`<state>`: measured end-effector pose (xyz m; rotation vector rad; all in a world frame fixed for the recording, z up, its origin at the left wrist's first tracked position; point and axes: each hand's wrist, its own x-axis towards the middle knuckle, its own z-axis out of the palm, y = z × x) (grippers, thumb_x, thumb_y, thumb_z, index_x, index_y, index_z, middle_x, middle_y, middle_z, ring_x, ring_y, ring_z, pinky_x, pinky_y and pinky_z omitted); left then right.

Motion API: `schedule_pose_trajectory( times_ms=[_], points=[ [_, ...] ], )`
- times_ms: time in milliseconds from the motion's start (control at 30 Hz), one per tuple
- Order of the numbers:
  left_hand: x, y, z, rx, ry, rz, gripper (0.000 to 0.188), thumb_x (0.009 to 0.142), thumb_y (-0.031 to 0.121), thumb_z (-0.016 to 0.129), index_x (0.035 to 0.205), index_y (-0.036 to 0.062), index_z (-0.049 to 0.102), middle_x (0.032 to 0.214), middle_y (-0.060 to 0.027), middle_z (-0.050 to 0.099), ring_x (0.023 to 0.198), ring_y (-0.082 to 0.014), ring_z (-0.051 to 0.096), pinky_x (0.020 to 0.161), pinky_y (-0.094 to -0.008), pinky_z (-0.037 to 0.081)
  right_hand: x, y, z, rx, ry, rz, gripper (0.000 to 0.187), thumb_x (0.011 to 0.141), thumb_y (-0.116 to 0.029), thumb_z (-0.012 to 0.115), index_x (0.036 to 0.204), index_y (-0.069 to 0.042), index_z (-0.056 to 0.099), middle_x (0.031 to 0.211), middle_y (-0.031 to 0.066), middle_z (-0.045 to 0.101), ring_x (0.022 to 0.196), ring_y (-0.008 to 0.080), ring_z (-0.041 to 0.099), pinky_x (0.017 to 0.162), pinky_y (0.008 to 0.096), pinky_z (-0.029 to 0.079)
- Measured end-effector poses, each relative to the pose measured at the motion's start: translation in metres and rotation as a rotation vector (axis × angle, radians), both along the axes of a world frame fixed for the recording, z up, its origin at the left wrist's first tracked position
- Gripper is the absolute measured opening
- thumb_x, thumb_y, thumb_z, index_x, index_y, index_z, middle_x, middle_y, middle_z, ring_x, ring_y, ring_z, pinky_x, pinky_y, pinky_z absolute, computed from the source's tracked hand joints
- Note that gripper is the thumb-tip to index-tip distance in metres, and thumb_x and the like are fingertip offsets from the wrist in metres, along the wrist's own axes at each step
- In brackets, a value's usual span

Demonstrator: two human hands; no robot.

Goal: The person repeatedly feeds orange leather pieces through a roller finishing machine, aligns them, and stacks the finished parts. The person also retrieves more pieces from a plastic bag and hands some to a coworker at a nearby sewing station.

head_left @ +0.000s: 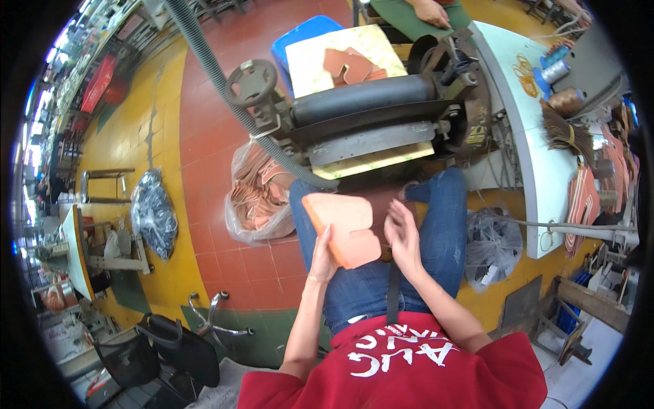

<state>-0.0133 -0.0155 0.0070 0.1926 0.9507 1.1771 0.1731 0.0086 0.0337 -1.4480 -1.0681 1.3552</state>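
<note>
My left hand [323, 258] grips the left side of a thick stack of peach-coloured cut leather pieces [349, 217], held above my lap. A slot is cut into the stack's right edge, and its layered side shows orange on the left. To the right, apart from the stack, my right hand [403, 235] is raised with its fingers stretched out and nothing in it. Ahead of both hands stands a roller machine [368, 99] with a dark cylinder and a metal plate. More peach cut pieces [351, 66] lie on a pale yellow board [306, 65] behind the roller.
A clear plastic bag of peach pieces [262, 187] sits on the floor at left of my legs. A ridged grey hose [204, 51] runs down beside the handwheel [252, 83]. At right, a white table [528, 109] carries thread spools [555, 70]. Across the machine, another person's hand [432, 13] shows.
</note>
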Motion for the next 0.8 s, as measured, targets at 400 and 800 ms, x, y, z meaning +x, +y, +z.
schedule_pose_trajectory(
  times_ms=[400,800],
  points=[
    [0.031,0.022,0.057,0.009,0.001,-0.044,0.060,0.099,0.049,0.033,0.139,0.0036,0.034,0.126,-0.0068,0.051,0.122,-0.0187,0.043,0.108,-0.0342,0.027,0.011,0.034,0.034,0.962,-0.888,0.558,0.043,0.077,-0.010,0.060,0.119,-0.015,0.061,0.120,0.0093,0.061,0.107,0.0262,0.060,0.091,0.0340,0.046],
    [0.016,0.023,0.043,0.133,-0.701,-0.033,0.096,0.083,0.075,0.034,0.144,0.0019,0.025,0.146,-0.0174,0.032,0.130,-0.0295,0.038,0.107,-0.0443,0.033,0.021,0.027,0.091,-0.318,0.599,0.262,0.054,0.083,-0.013,0.069,0.129,0.000,0.043,0.116,0.0098,0.058,0.108,0.0183,0.057,0.093,0.0314,0.047]
  ],
)
